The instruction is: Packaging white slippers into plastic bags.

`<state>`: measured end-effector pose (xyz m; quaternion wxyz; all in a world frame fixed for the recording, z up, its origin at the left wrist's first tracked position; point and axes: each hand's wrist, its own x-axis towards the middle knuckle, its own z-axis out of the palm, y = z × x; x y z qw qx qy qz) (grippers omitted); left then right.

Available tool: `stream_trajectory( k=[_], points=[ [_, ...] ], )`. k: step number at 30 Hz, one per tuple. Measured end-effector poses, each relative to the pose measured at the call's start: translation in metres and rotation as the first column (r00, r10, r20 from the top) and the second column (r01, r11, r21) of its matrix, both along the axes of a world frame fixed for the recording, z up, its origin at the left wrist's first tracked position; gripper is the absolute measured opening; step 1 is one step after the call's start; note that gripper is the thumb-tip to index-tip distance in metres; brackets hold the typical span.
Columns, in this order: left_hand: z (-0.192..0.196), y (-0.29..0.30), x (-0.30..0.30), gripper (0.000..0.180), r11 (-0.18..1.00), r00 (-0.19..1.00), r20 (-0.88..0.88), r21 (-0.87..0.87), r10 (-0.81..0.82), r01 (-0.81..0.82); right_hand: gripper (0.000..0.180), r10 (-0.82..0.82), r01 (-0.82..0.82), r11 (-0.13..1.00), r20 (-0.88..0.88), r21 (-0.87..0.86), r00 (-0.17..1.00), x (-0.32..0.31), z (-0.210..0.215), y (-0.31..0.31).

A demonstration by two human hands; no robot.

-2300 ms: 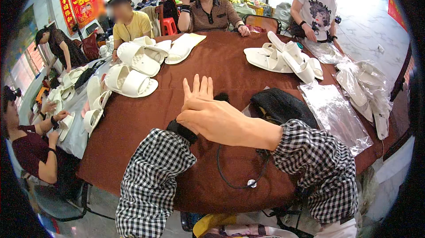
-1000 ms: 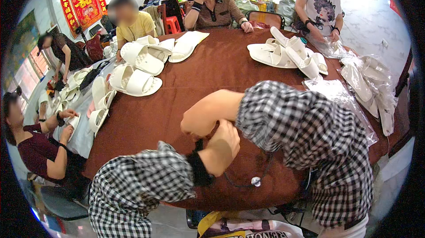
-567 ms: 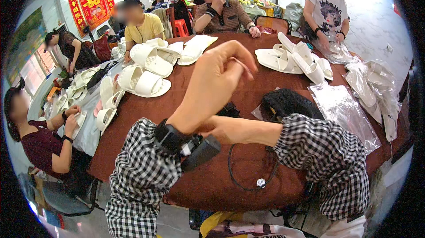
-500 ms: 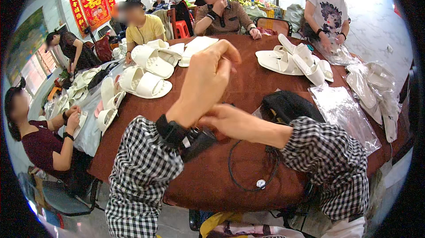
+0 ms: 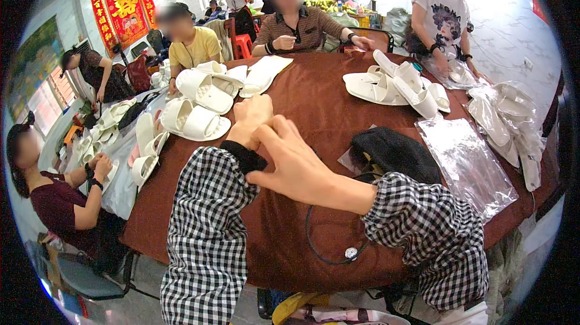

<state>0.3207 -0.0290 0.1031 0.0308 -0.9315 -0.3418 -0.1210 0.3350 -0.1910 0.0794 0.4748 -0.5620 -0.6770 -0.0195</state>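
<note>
A round table (image 5: pixel 314 101) under a dark red cloth is filling the room in front of me, with other people sitting and standing along its far and left edges. I am raising my left hand (image 5: pixel 252 118) curled into a loose fist, empty as far as I can tell, over the middle of the cloth. My right hand (image 5: pixel 296 159) is reaching across from the right, fingers spread, touching the black cuff (image 5: pixel 243 154) at my left wrist; whether it is pinching it I cannot tell. White slippers (image 5: pixel 194 120) are lying in piles to the far left and far right. A black bag (image 5: pixel 396 154) is sitting just right of my hands, and a black cord (image 5: pixel 320 246) is looping near the table's near edge. Bare cloth is lying open between my hands and the far piles.
</note>
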Motion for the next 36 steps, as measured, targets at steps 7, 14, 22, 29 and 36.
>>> stream_trajectory(
  k=[7,14,22,29,36],
  points=[
    [0.000,-0.010,0.009,0.022,0.994,0.990,-0.120,-0.090,-0.079,0.068,0.034,0.101,-0.142,0.966,-0.193,-0.216,0.976,0.009,0.012,-0.005],
    [-0.021,-0.002,-0.004,0.030,0.935,0.911,0.221,0.011,-0.348,0.355,0.022,0.294,-0.354,0.909,-0.267,-0.220,0.918,0.011,0.015,-0.006],
    [-0.022,-0.015,-0.001,0.038,0.359,0.539,0.841,-0.493,-0.034,0.792,0.018,0.269,-0.261,0.961,0.102,-0.091,0.958,0.050,0.022,-0.010],
    [-0.016,-0.032,-0.004,0.039,0.258,0.398,0.917,-0.387,0.011,0.885,0.020,0.188,-0.315,0.914,-0.423,-0.255,0.886,0.064,0.034,-0.012],
    [-0.030,-0.038,-0.036,0.064,0.747,0.500,0.571,0.362,-0.651,0.558,0.025,0.205,-0.368,0.885,-0.472,-0.284,0.857,0.061,0.026,-0.011]
  ],
)
